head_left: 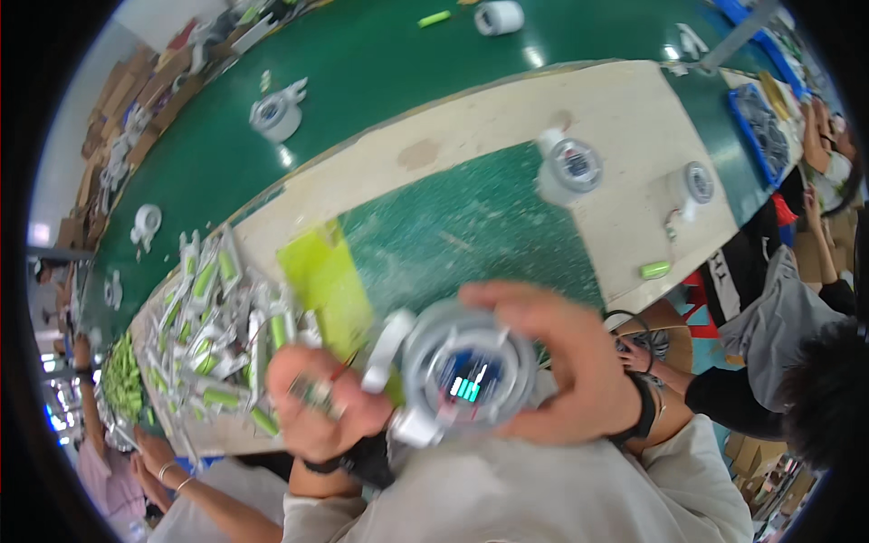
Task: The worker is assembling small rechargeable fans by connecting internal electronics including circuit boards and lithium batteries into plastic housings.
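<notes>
While the right hand [579, 366] grips a round display housing [468, 371] at the near side of the green mat [462, 235], partly hiding it, the left hand [330, 403] pinches a blurred part [315, 395]; green cells [205, 281] lie heaped left.

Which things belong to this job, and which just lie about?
Likely the job's:
- Right hand: round translucent plastic housing
- Left hand: small blurred pale piece
- Heaped white plastic pieces, green cylinders

Apparently lying about:
- Flat yellow-green sheet
- Brown cardboard boxes

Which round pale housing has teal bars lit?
The round pale housing in the right hand: teal bars glow near its centre; none are visible on the others.
</notes>
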Available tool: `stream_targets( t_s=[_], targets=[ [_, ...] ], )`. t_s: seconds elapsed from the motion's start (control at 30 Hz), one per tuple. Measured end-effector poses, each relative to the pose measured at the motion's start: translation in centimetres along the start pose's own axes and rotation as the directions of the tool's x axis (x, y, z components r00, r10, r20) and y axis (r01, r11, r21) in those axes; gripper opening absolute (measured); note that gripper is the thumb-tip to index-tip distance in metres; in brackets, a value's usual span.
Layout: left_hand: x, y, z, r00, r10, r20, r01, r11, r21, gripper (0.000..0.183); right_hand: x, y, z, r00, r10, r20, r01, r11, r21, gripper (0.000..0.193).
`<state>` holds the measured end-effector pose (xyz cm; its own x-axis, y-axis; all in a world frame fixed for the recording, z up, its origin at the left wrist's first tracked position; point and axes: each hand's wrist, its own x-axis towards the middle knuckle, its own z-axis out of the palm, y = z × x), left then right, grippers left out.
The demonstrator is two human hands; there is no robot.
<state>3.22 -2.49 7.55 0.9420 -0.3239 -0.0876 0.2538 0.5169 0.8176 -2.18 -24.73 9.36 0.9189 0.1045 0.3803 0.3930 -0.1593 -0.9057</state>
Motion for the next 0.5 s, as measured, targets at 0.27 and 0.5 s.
stream_targets(
  t_s=[0.27,0.5],
  targets=[
    [2.6,0.3,-0.5,0.844,0.281,0.457,-0.529,0.577,0.623,0.046,2.6,-1.4,3.3,0.570,-0.790,-0.224,0.688,0.608,-0.396,0.021],
    [2.4,2.6,-1.0,0.854,0.188,0.485,-0.429,0.782,0.452,0.044,2.4,-1.7,2.7,0.532,-0.793,-0.297,0.667,0.608,-0.430,0.026]
  ],
)
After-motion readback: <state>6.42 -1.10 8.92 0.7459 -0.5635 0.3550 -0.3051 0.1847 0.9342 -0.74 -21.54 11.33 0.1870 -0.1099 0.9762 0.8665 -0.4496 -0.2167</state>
